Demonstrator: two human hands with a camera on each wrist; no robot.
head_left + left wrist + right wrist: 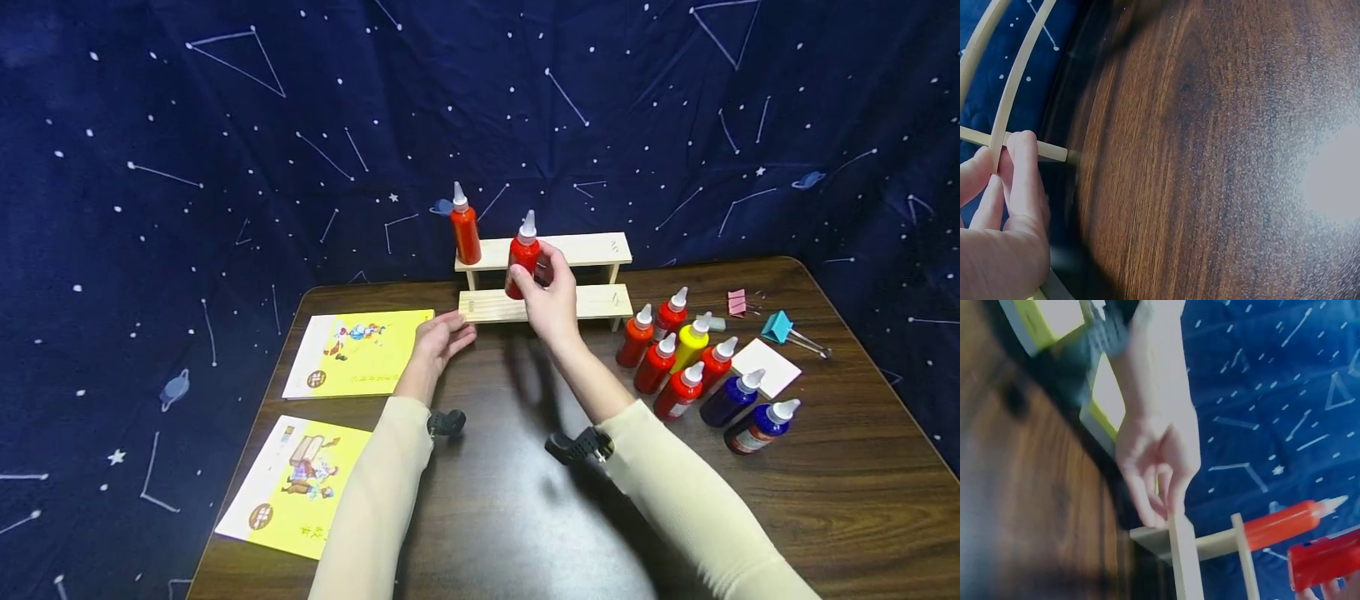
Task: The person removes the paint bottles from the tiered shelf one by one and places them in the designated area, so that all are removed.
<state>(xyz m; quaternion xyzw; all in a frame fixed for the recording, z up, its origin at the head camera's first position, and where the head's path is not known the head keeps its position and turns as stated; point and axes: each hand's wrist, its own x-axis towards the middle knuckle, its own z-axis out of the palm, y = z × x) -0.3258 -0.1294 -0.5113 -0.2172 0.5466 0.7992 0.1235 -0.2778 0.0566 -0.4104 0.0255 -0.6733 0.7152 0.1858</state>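
My right hand point(553, 302) grips a red paint bottle point(521, 260) with a white pointed cap, held upright in front of a two-step wooden shelf point(491, 308). At the lower step's left end, my left hand point(442, 340) pinches the board between thumb and fingers; the left wrist view shows the fingertips point(1024, 140) on both sides of its edge. An orange-red paint bottle point(466, 237) stands on the left end of the upper step. In the right wrist view the gripped bottle point(1325, 557) shows at the lower right, with only fingertips of that hand visible.
Right of the shelf stand several paint bottles: red ones point(655, 364), a yellow one point(690, 343) and two dark blue ones point(729, 402). Behind them lie a pink clip point(737, 302), a teal binder clip point(777, 327) and a white pad point(776, 367). Two yellow books point(375, 367) lie at left.
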